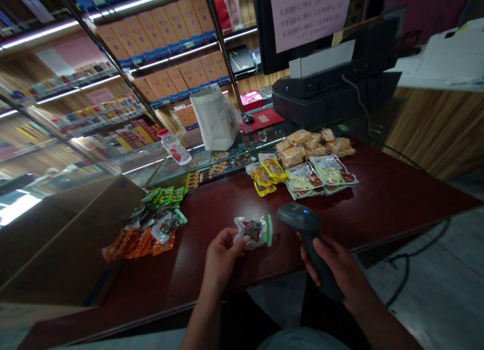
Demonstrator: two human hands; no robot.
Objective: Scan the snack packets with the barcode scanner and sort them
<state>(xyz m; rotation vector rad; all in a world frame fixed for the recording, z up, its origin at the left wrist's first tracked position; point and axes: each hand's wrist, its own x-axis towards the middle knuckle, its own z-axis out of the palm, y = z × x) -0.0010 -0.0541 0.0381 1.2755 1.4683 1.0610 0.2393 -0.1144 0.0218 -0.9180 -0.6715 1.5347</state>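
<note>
My left hand (223, 256) pinches the left end of a small clear snack packet (254, 231) with a green strip along its right edge. Dark contents show through the plastic, but I cannot tell what they are. My right hand (336, 267) is wrapped round the handle of a dark barcode scanner (302, 219), whose head has a blue light and points left, just right of the packet. Beyond the hands lie yellow snack packets (266, 173), white and green packets (321, 177), and a pile of wrapped tan snacks (312, 147).
An open cardboard box (68, 239) stands at the left, with green packets (166, 194) and orange packets (145, 243) beside it. Behind are a clear bottle (175, 147), a white bag (215, 118) and a monitor (264, 42). A cable (357, 95) runs along the right.
</note>
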